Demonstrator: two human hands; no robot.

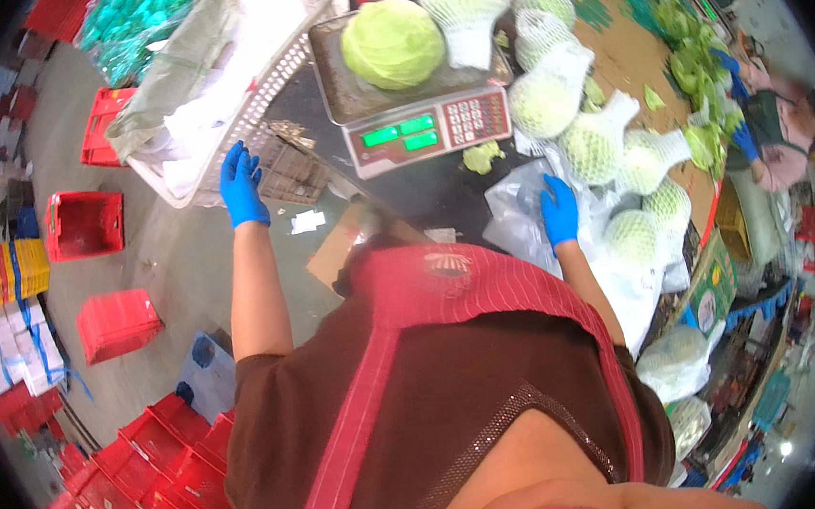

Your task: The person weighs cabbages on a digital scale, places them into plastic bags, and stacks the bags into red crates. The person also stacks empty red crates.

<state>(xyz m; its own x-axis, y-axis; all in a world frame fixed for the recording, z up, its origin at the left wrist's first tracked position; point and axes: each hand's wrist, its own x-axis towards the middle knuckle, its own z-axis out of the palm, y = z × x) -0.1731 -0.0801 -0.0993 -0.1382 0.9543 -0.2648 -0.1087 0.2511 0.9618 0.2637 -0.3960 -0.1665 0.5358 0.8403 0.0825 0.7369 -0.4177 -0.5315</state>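
My left hand, in a blue glove, is beside the white plastic crate, its fingers stretched out and nothing seen in them. My right hand, gloved too, rests at the clear plastic bags on the dark table. Its fingers look extended, and I see no grip on the plastic. Ahead, a bare cabbage and a cabbage in a white foam net sit on the pan of the digital scale. Several netted cabbages line the table to the right.
Red crates stand on the floor at left, with more stacked at lower left. Green bundled material lies at the far left. Loose leaves cover the far right of the table, where another person's gloved hand shows.
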